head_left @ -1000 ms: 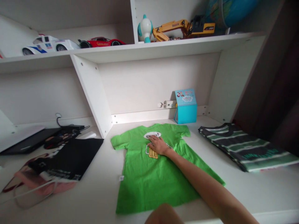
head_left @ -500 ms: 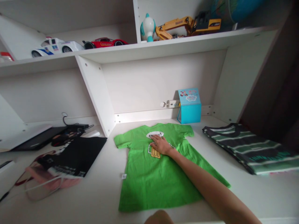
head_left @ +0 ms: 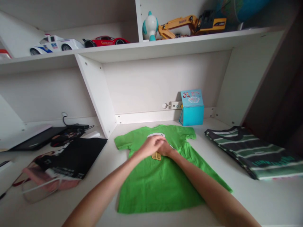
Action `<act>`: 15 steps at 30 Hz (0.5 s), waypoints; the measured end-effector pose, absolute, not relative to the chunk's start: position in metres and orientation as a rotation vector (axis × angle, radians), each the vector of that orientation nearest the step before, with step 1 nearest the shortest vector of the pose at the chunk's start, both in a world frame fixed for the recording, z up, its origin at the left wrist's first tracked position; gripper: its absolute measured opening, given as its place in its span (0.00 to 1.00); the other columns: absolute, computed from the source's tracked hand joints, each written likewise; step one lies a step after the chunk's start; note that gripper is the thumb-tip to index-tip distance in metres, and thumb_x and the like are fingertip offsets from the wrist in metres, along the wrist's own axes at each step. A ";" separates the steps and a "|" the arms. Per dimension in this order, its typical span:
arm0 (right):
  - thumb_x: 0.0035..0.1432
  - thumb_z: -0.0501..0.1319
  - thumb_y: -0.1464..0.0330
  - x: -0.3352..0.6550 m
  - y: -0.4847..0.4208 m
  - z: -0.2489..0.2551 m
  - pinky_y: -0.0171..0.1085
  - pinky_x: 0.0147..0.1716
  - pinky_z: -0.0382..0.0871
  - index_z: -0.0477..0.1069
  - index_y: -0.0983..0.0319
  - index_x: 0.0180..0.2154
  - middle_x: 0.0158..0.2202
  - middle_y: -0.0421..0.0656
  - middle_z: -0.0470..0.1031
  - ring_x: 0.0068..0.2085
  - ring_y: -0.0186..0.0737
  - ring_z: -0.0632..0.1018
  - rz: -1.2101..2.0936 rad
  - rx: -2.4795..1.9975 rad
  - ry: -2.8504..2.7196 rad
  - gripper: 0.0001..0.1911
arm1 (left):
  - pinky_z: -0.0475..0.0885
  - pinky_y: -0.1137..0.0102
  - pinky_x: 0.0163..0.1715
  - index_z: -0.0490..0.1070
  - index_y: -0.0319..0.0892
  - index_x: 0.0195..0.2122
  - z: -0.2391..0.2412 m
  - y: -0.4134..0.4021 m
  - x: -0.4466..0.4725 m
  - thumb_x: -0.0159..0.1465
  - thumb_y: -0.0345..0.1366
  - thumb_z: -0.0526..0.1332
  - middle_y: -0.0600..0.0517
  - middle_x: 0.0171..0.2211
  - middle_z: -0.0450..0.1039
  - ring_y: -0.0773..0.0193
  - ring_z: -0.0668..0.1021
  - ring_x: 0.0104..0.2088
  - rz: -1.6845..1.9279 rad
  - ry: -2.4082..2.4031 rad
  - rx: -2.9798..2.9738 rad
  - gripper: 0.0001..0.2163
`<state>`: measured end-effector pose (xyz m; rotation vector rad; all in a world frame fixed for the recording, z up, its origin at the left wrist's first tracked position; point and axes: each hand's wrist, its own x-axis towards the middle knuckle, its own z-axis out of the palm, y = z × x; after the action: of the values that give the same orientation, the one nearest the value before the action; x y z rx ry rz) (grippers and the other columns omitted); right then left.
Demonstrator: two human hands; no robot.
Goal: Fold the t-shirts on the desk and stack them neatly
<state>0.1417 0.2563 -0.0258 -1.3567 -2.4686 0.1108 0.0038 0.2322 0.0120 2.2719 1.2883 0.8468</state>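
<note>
A bright green T-shirt point(head_left: 163, 186) lies spread flat on the white desk, its collar toward the back. Its chest carries a white speech bubble and a printed beer mug. Over that print my two hands meet. My left hand point(head_left: 151, 145) is blurred and covers the fingers of my right hand point(head_left: 166, 149), which rests low on the shirt. How the fingers of either hand are set, and whether they hold any cloth, I cannot make out.
Folded striped T-shirts point(head_left: 251, 151) lie at the right. On the left are a black folded garment point(head_left: 78, 157), a pink item point(head_left: 38, 178) and a laptop point(head_left: 35, 140). A blue desk calendar point(head_left: 193, 110) stands behind. The shelf above holds toy cars point(head_left: 106, 41) and a toy excavator point(head_left: 189, 25).
My left hand has come up from the bottom edge to meet my right hand on the shirt's chest. My right forearm has hardly moved, and the shirt still lies spread.
</note>
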 end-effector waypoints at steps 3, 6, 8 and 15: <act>0.62 0.51 0.60 0.141 0.257 -0.013 0.56 0.53 0.55 0.57 0.65 0.57 0.59 0.54 0.58 0.59 0.50 0.60 0.113 -1.362 -2.509 0.25 | 0.60 0.65 0.52 0.66 0.43 0.50 0.019 0.250 -0.059 0.63 0.40 0.53 0.47 0.54 0.65 0.58 0.65 0.55 0.575 1.831 2.175 0.15; 0.61 0.52 0.65 0.127 0.237 0.009 0.57 0.53 0.53 0.56 0.69 0.58 0.58 0.60 0.57 0.59 0.56 0.58 0.089 -1.350 -2.545 0.26 | 0.62 0.63 0.48 0.67 0.43 0.47 0.021 0.264 -0.122 0.59 0.43 0.55 0.45 0.50 0.69 0.51 0.66 0.55 0.487 2.090 2.024 0.16; 0.60 0.53 0.64 0.108 0.205 0.024 0.51 0.50 0.61 0.59 0.66 0.56 0.53 0.57 0.65 0.54 0.52 0.67 0.095 -1.253 -2.608 0.24 | 0.63 0.63 0.46 0.69 0.44 0.43 0.019 0.272 -0.152 0.57 0.44 0.57 0.45 0.46 0.72 0.49 0.69 0.52 0.465 2.173 1.953 0.15; 0.55 0.55 0.56 0.028 0.084 0.019 0.39 0.22 0.71 0.68 0.59 0.44 0.35 0.48 0.72 0.33 0.46 0.76 -0.002 -0.524 -2.991 0.18 | 0.65 0.63 0.42 0.69 0.40 0.29 0.010 0.302 -0.189 0.49 0.36 0.62 0.41 0.37 0.74 0.45 0.72 0.47 0.506 2.230 1.785 0.08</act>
<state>0.0284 0.0840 0.0189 -0.5238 -2.9907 -0.0024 -0.1892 0.3017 0.0102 1.7847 2.2299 0.5057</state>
